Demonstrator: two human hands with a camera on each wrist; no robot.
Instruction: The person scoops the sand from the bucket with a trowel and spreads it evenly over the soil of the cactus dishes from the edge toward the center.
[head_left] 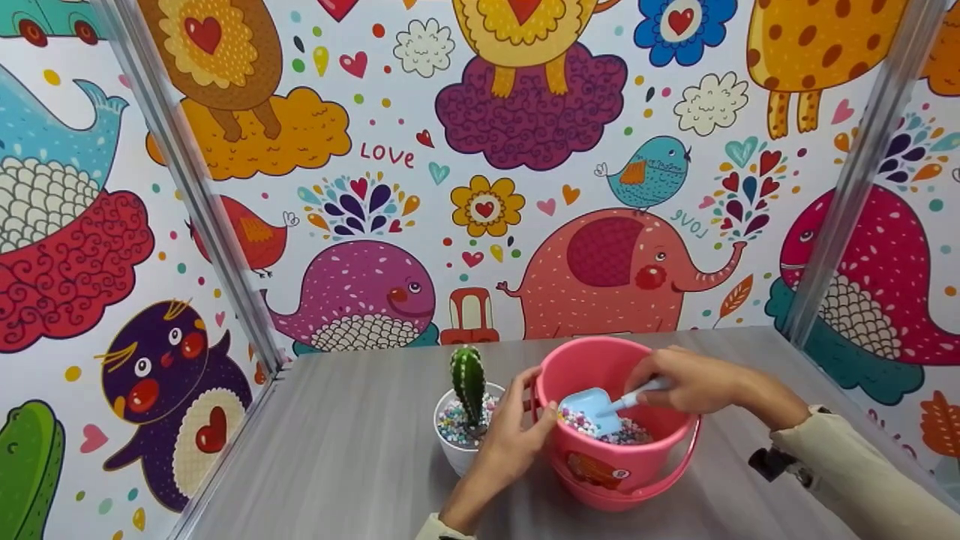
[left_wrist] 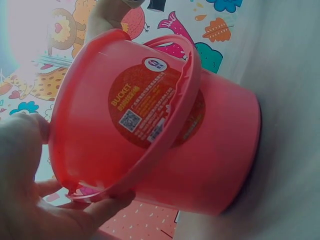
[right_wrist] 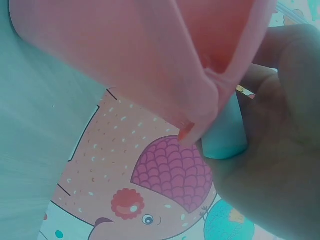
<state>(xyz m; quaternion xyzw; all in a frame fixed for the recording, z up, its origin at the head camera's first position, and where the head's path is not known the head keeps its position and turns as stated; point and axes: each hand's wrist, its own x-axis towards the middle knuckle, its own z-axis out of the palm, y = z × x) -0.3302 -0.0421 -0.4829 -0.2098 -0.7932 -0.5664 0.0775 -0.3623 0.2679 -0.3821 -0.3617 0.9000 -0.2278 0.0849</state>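
Note:
A pink bucket (head_left: 622, 465) stands on the table, with small multicoloured pebbles (head_left: 630, 432) inside. My left hand (head_left: 517, 427) holds the bucket's left rim, thumb over the edge; the left wrist view shows its fingers (left_wrist: 107, 207) around the rim and handle joint. In my right hand (head_left: 686, 379) is the handle of a light blue toy shovel (head_left: 589, 407), its blade inside the bucket with pebbles on and beside it. The right wrist view shows the shovel's handle end (right_wrist: 225, 132) in the palm. Left of the bucket is a cactus (head_left: 469, 379) in a white pot (head_left: 459, 456) holding similar pebbles.
The grey wood-grain table (head_left: 337, 435) meets a wall (head_left: 420, 150) printed with cartoon animals at the back. Metal posts (head_left: 199, 202) stand at the corners. The bucket's pink handle (head_left: 679, 472) hangs down at its front right.

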